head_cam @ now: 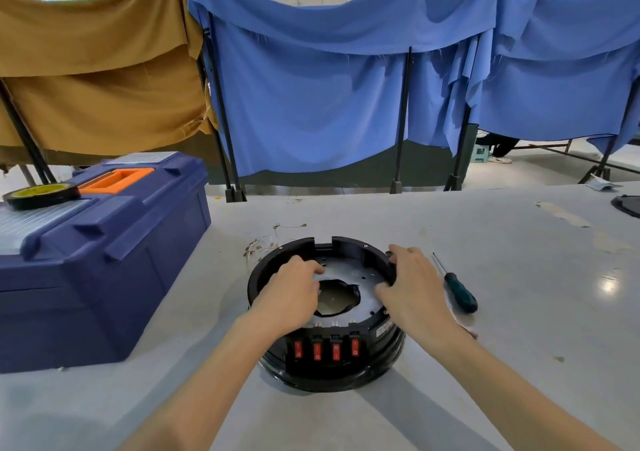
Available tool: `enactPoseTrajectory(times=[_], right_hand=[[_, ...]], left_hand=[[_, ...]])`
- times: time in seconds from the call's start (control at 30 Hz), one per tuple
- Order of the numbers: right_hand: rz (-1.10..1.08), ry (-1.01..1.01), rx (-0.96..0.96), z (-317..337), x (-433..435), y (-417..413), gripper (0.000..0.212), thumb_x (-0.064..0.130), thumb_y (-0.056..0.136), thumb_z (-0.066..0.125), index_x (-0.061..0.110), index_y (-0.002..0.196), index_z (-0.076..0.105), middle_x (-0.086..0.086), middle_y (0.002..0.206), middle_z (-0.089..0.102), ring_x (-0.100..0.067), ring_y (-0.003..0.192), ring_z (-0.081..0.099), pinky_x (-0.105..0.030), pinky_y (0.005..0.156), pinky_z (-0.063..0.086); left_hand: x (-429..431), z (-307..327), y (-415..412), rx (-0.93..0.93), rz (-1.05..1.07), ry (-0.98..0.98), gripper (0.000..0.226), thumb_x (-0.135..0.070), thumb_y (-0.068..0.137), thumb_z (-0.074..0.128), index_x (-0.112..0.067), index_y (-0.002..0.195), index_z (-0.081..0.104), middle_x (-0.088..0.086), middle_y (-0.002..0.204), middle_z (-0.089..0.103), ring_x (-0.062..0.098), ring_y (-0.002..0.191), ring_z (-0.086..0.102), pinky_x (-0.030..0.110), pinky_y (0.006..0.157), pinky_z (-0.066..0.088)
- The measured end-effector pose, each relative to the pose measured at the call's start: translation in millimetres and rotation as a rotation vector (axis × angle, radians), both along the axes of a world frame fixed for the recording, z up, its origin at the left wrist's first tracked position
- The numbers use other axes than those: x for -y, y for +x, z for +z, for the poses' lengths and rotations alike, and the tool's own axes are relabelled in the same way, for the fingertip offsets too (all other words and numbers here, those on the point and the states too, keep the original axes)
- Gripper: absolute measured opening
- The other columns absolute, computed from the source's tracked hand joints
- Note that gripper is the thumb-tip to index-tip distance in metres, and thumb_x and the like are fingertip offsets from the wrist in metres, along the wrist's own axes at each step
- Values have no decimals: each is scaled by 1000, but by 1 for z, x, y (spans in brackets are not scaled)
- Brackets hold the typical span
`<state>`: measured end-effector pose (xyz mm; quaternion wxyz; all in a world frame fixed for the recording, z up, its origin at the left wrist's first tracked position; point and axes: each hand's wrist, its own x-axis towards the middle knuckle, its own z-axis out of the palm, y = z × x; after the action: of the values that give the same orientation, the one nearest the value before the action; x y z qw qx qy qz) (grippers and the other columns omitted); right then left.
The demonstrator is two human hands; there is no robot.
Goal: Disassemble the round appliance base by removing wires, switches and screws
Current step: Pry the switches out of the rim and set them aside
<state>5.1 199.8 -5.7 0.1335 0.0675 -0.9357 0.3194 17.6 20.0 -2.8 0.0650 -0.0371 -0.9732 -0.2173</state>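
The round black appliance base [349,371] sits open side up on the table in front of me. A grey metal plate [360,270] with a jagged central hole lies inside it. Several red rocker switches [325,349] line its near wall. My left hand [291,295] reaches inside at the left with its fingers curled over the plate. My right hand [412,284] grips the right rim, fingers over the wall and thumb inside. A bundle of loose wires [266,243] lies on the table just behind the base.
A green-handled screwdriver [459,289] lies right of the base. A large blue toolbox [97,253] stands at the left with a roll of black tape [41,194] on its lid. Blue and brown cloths hang on black frames behind the table. A black object [628,205] sits at the far right edge.
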Motion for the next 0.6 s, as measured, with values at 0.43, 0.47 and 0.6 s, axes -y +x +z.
enactPoseTrajectory(times=[0.43, 0.47, 0.6], right_hand=[[88, -379, 129, 4, -18, -18, 35, 21, 79, 76, 15, 113, 69, 1, 102, 69, -11, 84, 63, -30, 81, 54], [85, -385, 125, 3, -18, -19, 34, 11, 76, 74, 14, 110, 70, 1, 98, 70, -9, 81, 63, -25, 75, 54], [147, -498, 197, 5, -21, -24, 38, -7, 79, 63, 8, 114, 69, 5, 94, 70, -10, 94, 66, -9, 68, 49]], left_hand=[[-53, -2, 14, 150, -170, 300, 25, -17, 101, 40, -10, 92, 62, 10, 84, 63, 15, 67, 49, 27, 60, 37], [-54, -3, 13, 154, -156, 315, 24, -17, 101, 41, -16, 91, 62, 6, 83, 62, 13, 67, 49, 24, 59, 37], [-69, -5, 18, 139, -131, 332, 29, -18, 103, 37, -15, 108, 65, -2, 81, 61, 7, 66, 50, 13, 52, 33]])
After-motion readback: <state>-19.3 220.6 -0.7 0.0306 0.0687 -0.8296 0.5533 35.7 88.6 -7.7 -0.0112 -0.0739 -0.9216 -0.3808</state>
